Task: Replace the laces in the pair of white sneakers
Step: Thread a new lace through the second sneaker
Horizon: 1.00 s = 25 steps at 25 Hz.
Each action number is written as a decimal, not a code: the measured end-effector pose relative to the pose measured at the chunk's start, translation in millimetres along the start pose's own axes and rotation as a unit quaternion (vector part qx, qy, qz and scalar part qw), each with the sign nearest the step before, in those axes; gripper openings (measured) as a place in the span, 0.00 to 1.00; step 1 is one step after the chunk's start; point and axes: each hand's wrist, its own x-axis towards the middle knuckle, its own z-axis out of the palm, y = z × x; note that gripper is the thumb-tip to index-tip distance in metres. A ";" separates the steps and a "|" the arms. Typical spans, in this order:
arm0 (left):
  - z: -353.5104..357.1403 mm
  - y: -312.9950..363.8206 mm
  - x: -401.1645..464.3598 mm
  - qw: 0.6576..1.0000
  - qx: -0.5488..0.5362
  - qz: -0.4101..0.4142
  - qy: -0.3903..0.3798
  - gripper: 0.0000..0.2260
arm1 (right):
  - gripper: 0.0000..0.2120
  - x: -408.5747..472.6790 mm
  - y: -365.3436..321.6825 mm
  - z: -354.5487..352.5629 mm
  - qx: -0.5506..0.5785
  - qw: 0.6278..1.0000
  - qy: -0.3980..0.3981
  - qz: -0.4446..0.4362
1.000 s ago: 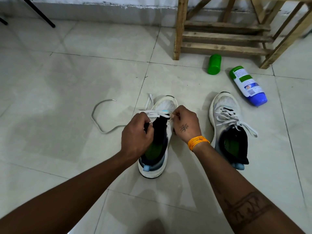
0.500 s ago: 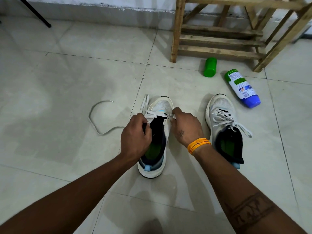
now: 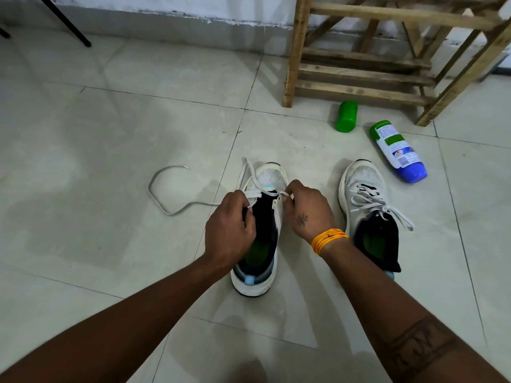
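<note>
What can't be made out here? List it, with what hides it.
- Head view: left hand covers the left sneaker's near eyelets and its own fingertips.
- Right hand hides the lace end it pinches.
- Bottle label: print too small.
- Wooden rack: top cut off.

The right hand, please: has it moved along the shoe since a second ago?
Yes: the right hand has crept toward the toe of the left shoe.

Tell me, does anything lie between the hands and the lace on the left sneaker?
Nothing visible does. The left hand and right hand both already pinch the lace at the sneaker.
</note>
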 end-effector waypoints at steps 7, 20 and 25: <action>-0.4 4.1 -0.3 1.000 -0.003 -0.023 0.013 0.05 | 0.11 -10.3 17.0 -6.5 -0.178 0.975 -0.097 0.086; 0.2 6.3 -1.9 0.998 -0.010 -0.056 0.013 0.04 | 0.12 9.6 31.6 -20.4 -0.134 0.984 0.003 0.120; 1.4 8.6 -1.2 0.998 -0.012 -0.057 0.011 0.05 | 0.07 6.6 8.9 -1.3 -0.062 0.995 -0.043 -0.063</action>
